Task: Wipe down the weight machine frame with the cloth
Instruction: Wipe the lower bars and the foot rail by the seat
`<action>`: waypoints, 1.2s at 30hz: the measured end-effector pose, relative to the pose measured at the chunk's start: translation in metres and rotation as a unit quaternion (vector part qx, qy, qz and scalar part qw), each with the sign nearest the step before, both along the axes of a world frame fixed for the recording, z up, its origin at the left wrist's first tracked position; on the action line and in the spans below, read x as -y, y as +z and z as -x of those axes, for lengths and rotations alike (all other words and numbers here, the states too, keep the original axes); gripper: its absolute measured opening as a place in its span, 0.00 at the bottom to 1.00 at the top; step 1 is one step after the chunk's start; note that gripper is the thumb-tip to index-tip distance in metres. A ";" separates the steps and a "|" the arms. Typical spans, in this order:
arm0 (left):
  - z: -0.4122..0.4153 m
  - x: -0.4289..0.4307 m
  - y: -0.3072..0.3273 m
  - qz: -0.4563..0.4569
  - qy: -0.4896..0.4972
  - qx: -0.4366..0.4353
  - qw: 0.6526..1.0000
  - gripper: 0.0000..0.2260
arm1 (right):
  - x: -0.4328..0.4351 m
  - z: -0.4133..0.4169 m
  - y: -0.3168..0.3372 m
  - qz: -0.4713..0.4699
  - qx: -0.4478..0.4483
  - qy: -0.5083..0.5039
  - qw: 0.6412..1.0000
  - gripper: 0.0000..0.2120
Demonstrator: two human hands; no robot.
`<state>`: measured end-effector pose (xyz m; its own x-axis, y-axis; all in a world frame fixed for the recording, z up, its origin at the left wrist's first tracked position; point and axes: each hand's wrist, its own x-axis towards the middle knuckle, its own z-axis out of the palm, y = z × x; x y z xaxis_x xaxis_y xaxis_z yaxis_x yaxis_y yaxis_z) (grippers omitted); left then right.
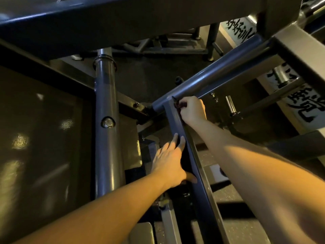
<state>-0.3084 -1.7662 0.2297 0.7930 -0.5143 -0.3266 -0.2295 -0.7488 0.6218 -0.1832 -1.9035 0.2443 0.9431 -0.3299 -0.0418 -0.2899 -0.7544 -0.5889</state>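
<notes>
Forearms: my left forearm (105, 208) and right forearm (263, 164) come in from the bottom edge, both bare, and meet at one slanted flat bar (173, 118).
Left grip: the left grip (168, 162) lies open on the lower part of that bar, fingers straight and pointing up along its face, thumb stretched across it further down. I see nothing held in it.
Right grip: the right grip (192, 110) is curled at the top of the bar, fingers and thumb pinching a dark scrap.
Cloth: the cloth (177, 105) shows only as that dark, ragged edge poking out of the right grip, against the bar's right edge. I cannot tell whether the black patch beside my left fingers is more cloth or shadow.
Frame: the weight machine frame (219, 71) is blue-grey; a round tube runs up to the right from the top of the bar.
Post: an upright round post (105, 95) stands to the left, with a bolt head (107, 122) on it.
Background: a white banner (306, 106) with black characters hangs at right.
</notes>
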 end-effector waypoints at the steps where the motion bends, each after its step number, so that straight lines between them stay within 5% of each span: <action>1: 0.000 0.000 0.000 -0.001 -0.001 -0.001 1.000 0.62 | -0.001 0.005 0.002 0.014 0.001 0.012 1.000 0.11; 6: -0.001 -0.002 0.002 -0.008 -0.001 -0.001 1.000 0.62 | 0.011 0.073 0.040 0.012 -0.091 0.132 0.987 0.12; 15: 0.001 -0.005 0.012 0.010 0.003 -0.031 0.999 0.61 | 0.026 0.175 0.058 0.005 -0.348 0.045 0.936 0.05; 22: 0.000 -0.003 0.007 0.004 0.015 -0.015 1.000 0.61 | 0.005 0.116 0.037 -0.003 -0.157 -0.055 0.986 0.04; 26: 0.000 -0.003 0.008 -0.006 0.014 -0.024 1.000 0.62 | 0.016 0.171 0.042 0.007 -0.247 -0.036 0.968 0.06; 30: 0.003 -0.003 0.013 0.001 0.007 -0.029 1.000 0.61 | 0.032 0.219 0.036 0.007 -0.419 -0.113 0.901 0.22; 36: 0.002 -0.003 0.011 -0.003 0.016 -0.024 1.000 0.62 | 0.011 0.165 0.043 0.014 -0.225 -0.049 0.973 0.03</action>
